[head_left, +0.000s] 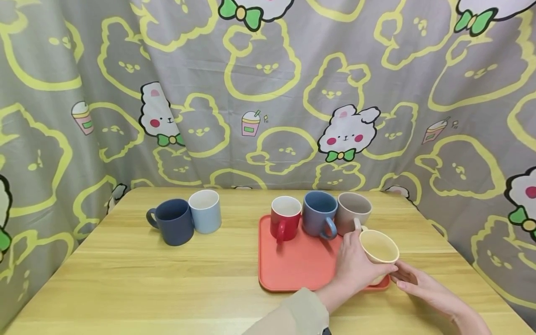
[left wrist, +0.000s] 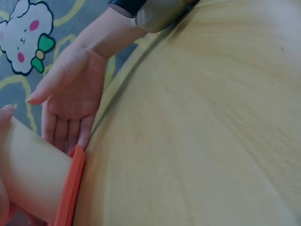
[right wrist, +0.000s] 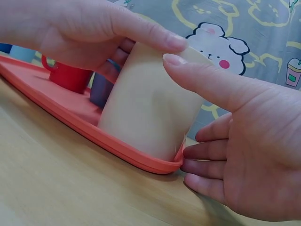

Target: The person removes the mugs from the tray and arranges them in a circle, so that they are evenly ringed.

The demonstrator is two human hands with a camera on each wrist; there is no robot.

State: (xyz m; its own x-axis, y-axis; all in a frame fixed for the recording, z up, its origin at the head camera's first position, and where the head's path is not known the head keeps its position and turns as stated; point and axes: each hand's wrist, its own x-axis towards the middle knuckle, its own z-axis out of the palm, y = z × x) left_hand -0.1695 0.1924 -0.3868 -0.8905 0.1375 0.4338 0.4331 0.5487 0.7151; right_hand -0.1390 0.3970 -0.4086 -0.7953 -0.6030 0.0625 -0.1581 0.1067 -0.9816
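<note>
Head view: the yellow mug [head_left: 379, 246] stands roughly upright at the near right corner of the tray [head_left: 293, 272], between both hands; the left hand [head_left: 357, 261] grips it, while the right hand [head_left: 422, 284], fingers loosely extended, lies just right of that corner.

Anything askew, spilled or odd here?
Nothing stands out: no visible spill or damage. The left hand holds the cream mug at the tray's corner; the red mug, blue mug, grey mug, navy mug and light blue mug stand upright.

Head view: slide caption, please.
Left hand grips yellow mug at corner of red tray, right hand close by.
</note>
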